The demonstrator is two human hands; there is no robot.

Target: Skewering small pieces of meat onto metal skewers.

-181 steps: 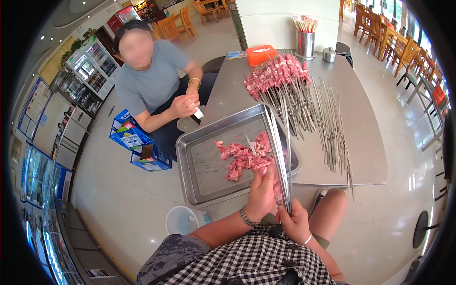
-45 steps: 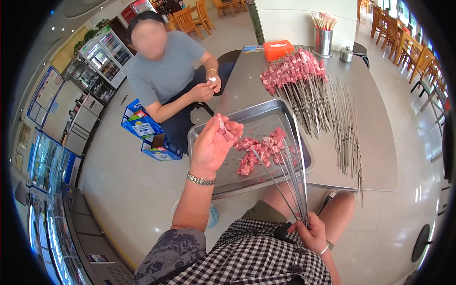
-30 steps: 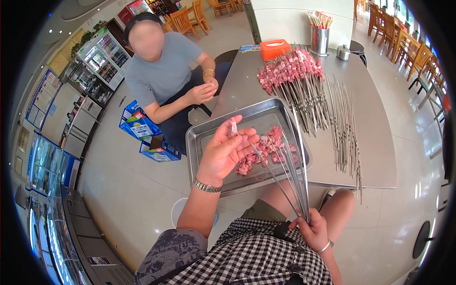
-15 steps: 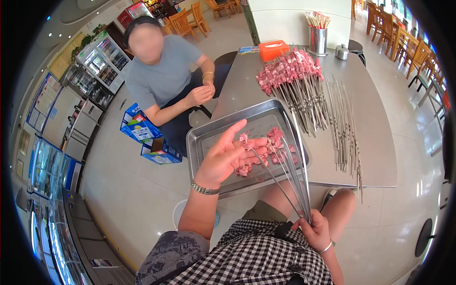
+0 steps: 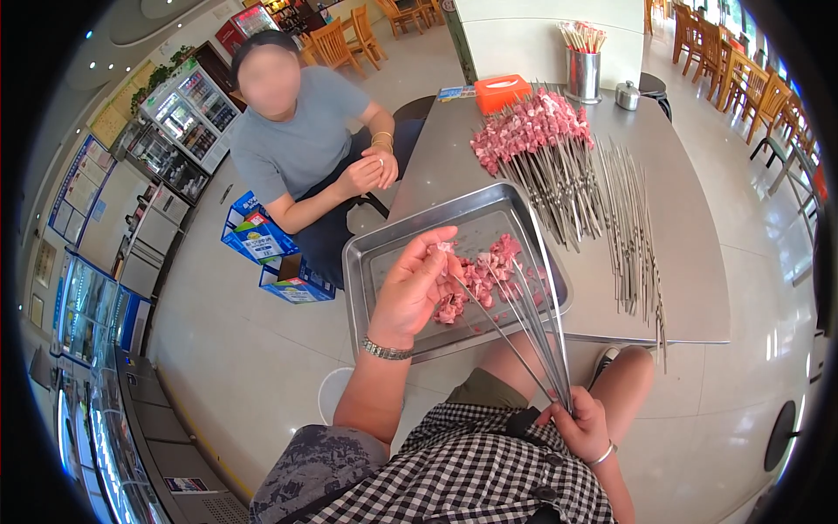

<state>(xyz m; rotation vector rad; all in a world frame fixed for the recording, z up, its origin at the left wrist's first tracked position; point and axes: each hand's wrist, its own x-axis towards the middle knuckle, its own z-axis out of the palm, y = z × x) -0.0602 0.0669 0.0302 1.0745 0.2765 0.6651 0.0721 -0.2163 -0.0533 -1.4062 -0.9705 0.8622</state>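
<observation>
My left hand (image 5: pixel 407 293) is closed over the metal tray, thumb and fingers pinching a small piece of raw meat (image 5: pixel 444 248) at the tip of one skewer. The handle ends of several long metal skewers (image 5: pixel 543 362) are gripped in my right hand (image 5: pixel 583 426), near my lap. They fan out up and to the left, one set apart from the others toward my left hand. Beneath the skewer tips, cut pink meat (image 5: pixel 478 279) lies in the tray (image 5: pixel 350 272), whose near side is above my thighs.
Loaded meat skewers (image 5: pixel 537 127) are piled on the steel table (image 5: pixel 698 262), with bare skewers (image 5: pixel 630 231) to their right. Behind them stand an orange tissue box (image 5: pixel 503 93), a metal holder of sticks (image 5: pixel 583 77) and a small lidded pot (image 5: pixel 627 95). Across sits a person (image 5: pixel 301 131) beside blue cartons (image 5: pixel 257 231).
My left hand has gone from spread fingers to a pinch on the meat at the skewer's tip. My right hand stays nearly still with the skewers.
</observation>
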